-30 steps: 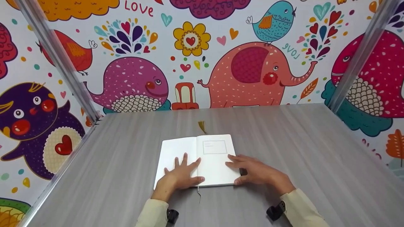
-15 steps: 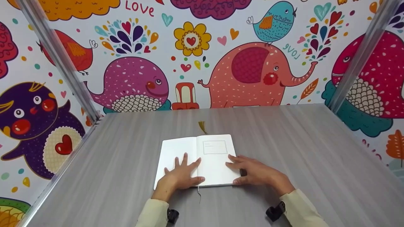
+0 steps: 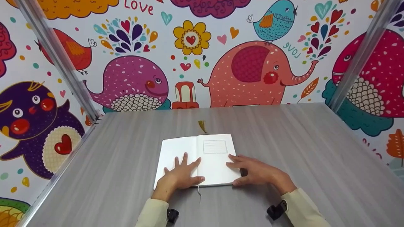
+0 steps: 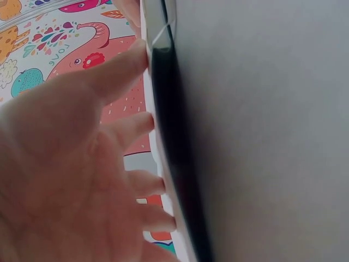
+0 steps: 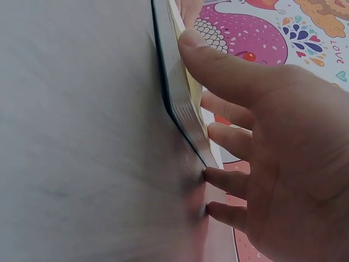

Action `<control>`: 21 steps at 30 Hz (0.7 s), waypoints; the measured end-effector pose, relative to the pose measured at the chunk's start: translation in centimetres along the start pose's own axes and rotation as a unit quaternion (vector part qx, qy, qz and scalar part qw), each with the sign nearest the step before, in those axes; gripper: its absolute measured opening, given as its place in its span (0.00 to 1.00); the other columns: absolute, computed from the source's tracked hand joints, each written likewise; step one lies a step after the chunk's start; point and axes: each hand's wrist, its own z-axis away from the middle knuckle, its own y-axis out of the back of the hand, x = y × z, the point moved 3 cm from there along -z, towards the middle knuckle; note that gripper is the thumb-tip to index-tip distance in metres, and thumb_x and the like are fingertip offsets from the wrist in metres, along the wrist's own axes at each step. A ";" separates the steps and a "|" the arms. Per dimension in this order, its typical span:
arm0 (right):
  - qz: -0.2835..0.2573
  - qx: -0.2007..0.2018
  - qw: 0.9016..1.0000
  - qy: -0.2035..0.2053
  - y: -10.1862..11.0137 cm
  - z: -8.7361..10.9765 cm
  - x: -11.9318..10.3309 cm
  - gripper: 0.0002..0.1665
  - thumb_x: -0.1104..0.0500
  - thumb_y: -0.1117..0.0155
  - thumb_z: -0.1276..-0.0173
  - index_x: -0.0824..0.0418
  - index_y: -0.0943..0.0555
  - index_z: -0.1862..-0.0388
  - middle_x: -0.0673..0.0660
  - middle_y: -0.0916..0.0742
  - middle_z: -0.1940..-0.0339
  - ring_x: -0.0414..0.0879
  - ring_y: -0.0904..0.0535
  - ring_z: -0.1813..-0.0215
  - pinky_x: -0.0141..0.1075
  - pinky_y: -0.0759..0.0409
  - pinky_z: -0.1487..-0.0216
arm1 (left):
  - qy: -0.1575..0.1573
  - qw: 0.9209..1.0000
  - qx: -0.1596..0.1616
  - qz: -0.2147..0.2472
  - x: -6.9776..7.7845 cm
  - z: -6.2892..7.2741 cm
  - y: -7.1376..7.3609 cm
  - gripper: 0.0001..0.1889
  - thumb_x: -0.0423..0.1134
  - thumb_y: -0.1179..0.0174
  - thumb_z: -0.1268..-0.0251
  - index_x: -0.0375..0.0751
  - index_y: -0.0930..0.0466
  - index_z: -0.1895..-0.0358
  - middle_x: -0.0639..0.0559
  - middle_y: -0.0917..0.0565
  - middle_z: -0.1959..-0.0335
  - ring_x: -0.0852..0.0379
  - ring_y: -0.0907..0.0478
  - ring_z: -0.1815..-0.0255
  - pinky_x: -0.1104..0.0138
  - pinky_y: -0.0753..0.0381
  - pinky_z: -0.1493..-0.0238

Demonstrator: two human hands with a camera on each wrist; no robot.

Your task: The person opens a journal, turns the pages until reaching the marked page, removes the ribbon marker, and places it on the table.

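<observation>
A notebook [image 3: 214,171] lies open on the table, its white right page bearing a printed box [image 3: 215,147] near the top. My left hand [image 3: 179,177] rests on the left page with fingers spread; its thumb reaches across the fold onto the right page. At the right edge, my right hand [image 3: 257,171] touches the page with its thumb and some fingertips, while two fingers reach the table beside the edge in the right wrist view. The dark cover [image 4: 177,120] shows along the lower edge in the left wrist view, and the page block [image 5: 185,103] in the right.
A gold tassel [image 3: 201,126] lies beyond the notebook's top edge. A thin ribbon bookmark [image 3: 199,195] sticks out below the fold. The grey table [image 3: 284,132] ends at a wall [image 3: 189,69] printed with cartoon animals, with metal posts [image 3: 56,60] at its corners.
</observation>
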 end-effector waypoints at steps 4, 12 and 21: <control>0.002 0.004 1.000 0.003 0.0 0.0 -0.1 0.44 0.41 0.28 0.38 0.54 0.30 0.25 0.57 0.36 0.18 0.63 0.44 0.18 0.64 0.42 0.24 | -0.001 1.000 0.000 0.002 0.0 0.0 0.0 0.38 0.63 0.43 0.32 0.59 0.41 0.22 0.35 0.55 0.17 0.27 0.60 0.18 0.21 0.56 0.33; -0.005 0.007 1.000 -0.003 0.0 -0.3 0.1 0.43 0.42 0.28 0.38 0.54 0.28 0.27 0.56 0.35 0.19 0.60 0.43 0.18 0.62 0.42 0.23 | 0.001 1.000 0.003 0.009 -0.1 0.1 0.0 0.38 0.62 0.42 0.33 0.59 0.41 0.22 0.35 0.55 0.17 0.26 0.60 0.19 0.21 0.56 0.33; -0.020 0.015 0.999 -0.022 0.1 -0.3 0.4 0.43 0.41 0.27 0.38 0.55 0.27 0.28 0.57 0.33 0.20 0.59 0.41 0.19 0.61 0.41 0.23 | 0.001 1.000 0.003 0.015 0.0 0.1 0.0 0.38 0.62 0.41 0.33 0.60 0.41 0.22 0.35 0.55 0.17 0.26 0.61 0.18 0.22 0.58 0.33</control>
